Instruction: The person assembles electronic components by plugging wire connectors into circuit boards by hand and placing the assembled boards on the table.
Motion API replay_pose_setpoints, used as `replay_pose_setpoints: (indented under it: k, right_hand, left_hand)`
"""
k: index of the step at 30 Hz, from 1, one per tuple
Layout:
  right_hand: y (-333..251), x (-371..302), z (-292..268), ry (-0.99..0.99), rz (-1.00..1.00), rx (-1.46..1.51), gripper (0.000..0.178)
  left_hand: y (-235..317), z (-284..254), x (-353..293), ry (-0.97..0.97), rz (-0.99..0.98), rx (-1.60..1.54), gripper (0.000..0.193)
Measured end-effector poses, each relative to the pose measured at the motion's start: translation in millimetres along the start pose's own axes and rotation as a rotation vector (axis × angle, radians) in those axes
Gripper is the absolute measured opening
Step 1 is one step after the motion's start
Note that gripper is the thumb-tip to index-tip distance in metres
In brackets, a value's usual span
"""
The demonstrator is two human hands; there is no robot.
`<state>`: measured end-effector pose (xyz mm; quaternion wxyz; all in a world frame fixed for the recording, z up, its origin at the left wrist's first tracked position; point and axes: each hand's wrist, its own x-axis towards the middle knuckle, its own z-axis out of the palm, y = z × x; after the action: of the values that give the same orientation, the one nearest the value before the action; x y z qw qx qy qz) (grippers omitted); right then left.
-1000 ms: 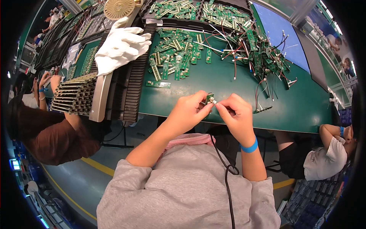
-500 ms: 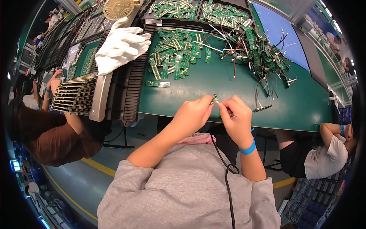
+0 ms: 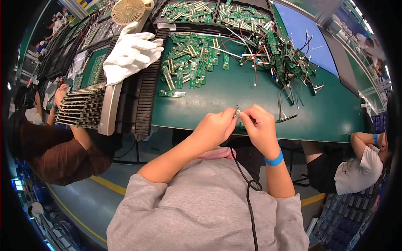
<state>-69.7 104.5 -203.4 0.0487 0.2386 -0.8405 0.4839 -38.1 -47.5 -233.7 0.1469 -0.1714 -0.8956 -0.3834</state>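
Note:
My left hand (image 3: 215,126) is closed, thumb and fingertips pinching a small green circuit board (image 3: 236,111) over the near edge of the green table (image 3: 201,108). The board is held on edge and mostly covered by fingers. Against it, my right hand (image 3: 260,125) presses thumb and forefinger together at a tiny pale part; what exactly they grip is hidden. Beyond my hands lies a heap of loose narrow circuit boards (image 3: 192,75). To the right is a tangled pile of boards with wires attached (image 3: 289,54), and one wired board (image 3: 288,118) lies nearer my right hand.
White gloves (image 3: 130,54) rest on a metal rail (image 3: 111,108) at left, beside stacked boards (image 3: 81,106) and a round beige fan (image 3: 127,11). Black trays (image 3: 213,24) of boards stand at the back. A blue mat (image 3: 305,37) lies far right. People sit on both sides.
The board between my fingertips has tipped to stand more steeply. My right hand has turned slightly, its fingers drawn closer around the board. The piles have not been disturbed.

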Motion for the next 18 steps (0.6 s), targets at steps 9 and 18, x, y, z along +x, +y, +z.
replay_pose_setpoints:
  k: [9, 18]
  right_hand:
    - [3, -2, -4, -0.053, 0.011, -0.282, 0.009]
    - [25, -2, 0, -0.056, 0.037, -0.224, 0.009]
  left_hand:
    - [-7, -3, 29, -0.073, 0.208, 0.281, 0.028]
    - [-33, 19, 26, -0.124, 0.306, 0.284, 0.024]
